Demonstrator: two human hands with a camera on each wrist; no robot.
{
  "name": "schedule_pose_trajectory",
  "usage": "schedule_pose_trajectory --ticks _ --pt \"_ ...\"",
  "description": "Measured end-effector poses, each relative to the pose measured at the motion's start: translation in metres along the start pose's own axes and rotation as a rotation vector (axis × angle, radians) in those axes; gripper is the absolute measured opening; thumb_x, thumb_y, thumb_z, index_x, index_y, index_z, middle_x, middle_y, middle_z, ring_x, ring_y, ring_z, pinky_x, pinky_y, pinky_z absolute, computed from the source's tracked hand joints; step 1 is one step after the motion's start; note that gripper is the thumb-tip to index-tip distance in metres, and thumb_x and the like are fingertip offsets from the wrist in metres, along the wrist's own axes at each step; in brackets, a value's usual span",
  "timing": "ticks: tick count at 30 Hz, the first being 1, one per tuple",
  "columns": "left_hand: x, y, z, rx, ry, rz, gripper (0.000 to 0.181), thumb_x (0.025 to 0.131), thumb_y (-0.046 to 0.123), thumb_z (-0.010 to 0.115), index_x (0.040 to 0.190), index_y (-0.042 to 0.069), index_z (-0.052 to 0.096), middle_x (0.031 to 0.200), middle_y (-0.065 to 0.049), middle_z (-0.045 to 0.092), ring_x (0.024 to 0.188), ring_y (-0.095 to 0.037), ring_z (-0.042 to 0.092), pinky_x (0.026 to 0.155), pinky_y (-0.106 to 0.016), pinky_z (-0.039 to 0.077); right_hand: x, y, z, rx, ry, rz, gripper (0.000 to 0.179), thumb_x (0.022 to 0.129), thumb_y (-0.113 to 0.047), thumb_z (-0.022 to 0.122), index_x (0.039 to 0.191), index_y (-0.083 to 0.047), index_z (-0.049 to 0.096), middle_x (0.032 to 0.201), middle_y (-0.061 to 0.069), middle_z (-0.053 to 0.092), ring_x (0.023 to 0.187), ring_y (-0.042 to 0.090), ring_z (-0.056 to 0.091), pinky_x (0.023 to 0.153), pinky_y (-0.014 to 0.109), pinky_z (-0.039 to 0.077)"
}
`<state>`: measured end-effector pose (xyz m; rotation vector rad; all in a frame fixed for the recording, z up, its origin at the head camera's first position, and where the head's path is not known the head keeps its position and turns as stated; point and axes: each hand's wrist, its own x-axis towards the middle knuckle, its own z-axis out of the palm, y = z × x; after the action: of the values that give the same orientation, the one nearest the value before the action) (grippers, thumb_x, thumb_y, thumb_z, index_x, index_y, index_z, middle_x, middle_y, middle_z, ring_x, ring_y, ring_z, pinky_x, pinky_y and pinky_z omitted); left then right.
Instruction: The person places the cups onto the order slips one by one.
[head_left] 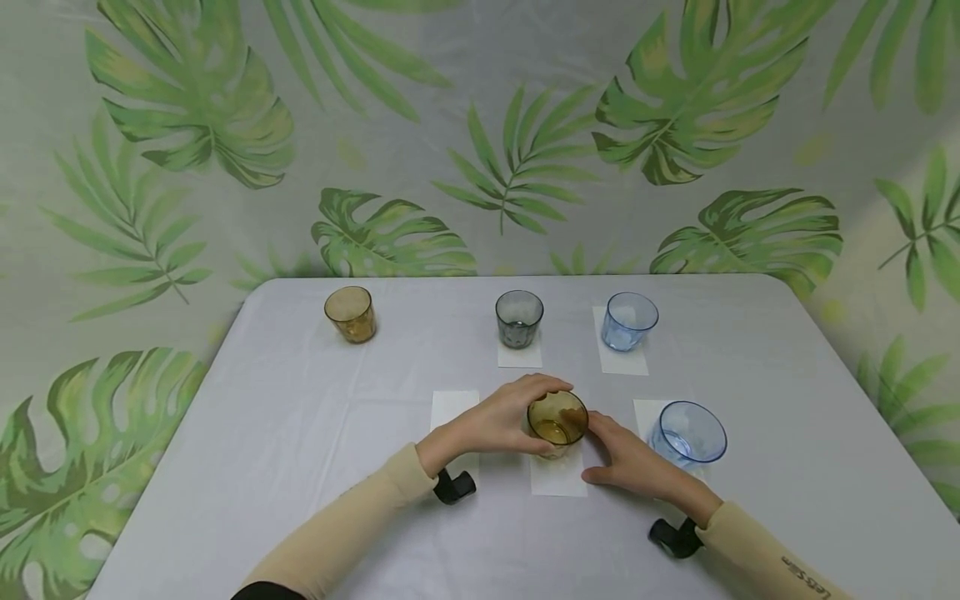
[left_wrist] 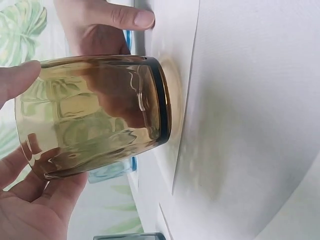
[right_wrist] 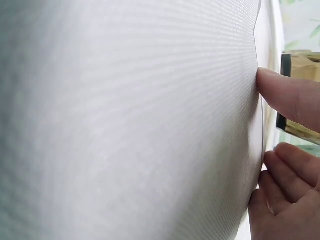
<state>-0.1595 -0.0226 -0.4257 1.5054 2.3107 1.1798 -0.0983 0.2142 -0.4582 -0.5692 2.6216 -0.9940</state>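
An amber glass tumbler (head_left: 556,427) stands mouth up between the two hands. My left hand (head_left: 495,421) grips it from the left, thumb on the near side and fingers on the far side. In the left wrist view, the fingers (left_wrist: 65,197) lie round the mouth end of the tumbler, and its dark-edged base is close over a white paper slip (head_left: 558,481). My right hand (head_left: 637,462) is just right of the tumbler, thumb and fingers spread and loosely bent. In the right wrist view, its thumb (right_wrist: 292,97) and fingertips are low, at the tabletop.
Behind stand a second amber tumbler (head_left: 351,315), a grey tumbler (head_left: 519,319) and a blue tumbler (head_left: 628,323), the last two on paper slips. Another blue tumbler (head_left: 690,433) is close behind my right hand. A paper slip (head_left: 453,406) lies partly under my left wrist.
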Motion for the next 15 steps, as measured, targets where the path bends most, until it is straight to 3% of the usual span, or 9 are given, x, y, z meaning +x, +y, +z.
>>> schedule_pose_trajectory --ticks 15 --pt "-0.0003 0.001 0.0084 0.041 -0.01 -0.014 0.077 0.076 0.02 0.083 0.139 0.004 0.042 0.137 -0.01 0.046 0.127 -0.018 0.041 0.105 -0.028 0.036 -0.0007 0.002 0.0 0.016 0.007 -0.008 0.078 0.078 -0.012 0.078 0.141 0.005 0.036 0.141 0.028 0.039 0.131 0.046 0.034 0.103 0.062 0.031"
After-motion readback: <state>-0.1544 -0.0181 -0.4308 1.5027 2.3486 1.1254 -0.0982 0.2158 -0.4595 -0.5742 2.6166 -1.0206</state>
